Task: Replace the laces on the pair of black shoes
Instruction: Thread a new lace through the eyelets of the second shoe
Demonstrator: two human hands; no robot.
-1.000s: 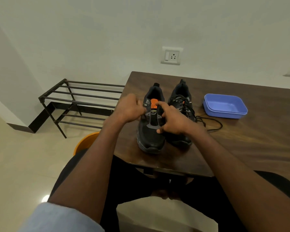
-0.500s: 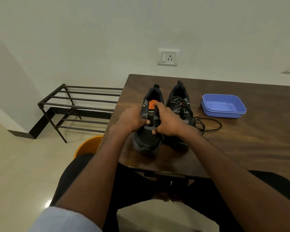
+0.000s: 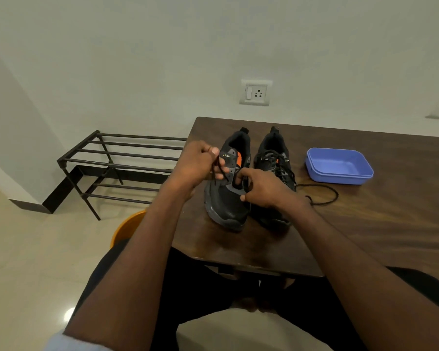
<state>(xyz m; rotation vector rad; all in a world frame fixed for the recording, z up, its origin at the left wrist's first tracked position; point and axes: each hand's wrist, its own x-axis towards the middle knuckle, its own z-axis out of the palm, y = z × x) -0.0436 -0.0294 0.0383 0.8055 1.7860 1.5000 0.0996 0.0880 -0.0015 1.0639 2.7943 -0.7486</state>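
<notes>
Two black shoes stand side by side on the dark wooden table (image 3: 365, 236), toes toward me. The left shoe (image 3: 226, 201) has an orange tongue patch and open eyelets. My left hand (image 3: 200, 165) pinches a black lace (image 3: 216, 171) beside that shoe's left side and holds it up. My right hand (image 3: 261, 188) grips the shoe's eyelet flap with curled fingers. The right shoe (image 3: 274, 153) is laced, and a loose black lace end (image 3: 327, 196) loops on the table to its right.
A shallow blue plastic tray (image 3: 340, 165) sits right of the shoes. A black metal shoe rack (image 3: 117, 163) stands on the floor to the left. An orange stool edge (image 3: 127, 229) shows below the table's left corner. A wall socket (image 3: 255, 93) is behind.
My left hand has lifted up and left from the shoe's front, drawing a black lace with it. My right hand has stayed on the left shoe's eyelets.
</notes>
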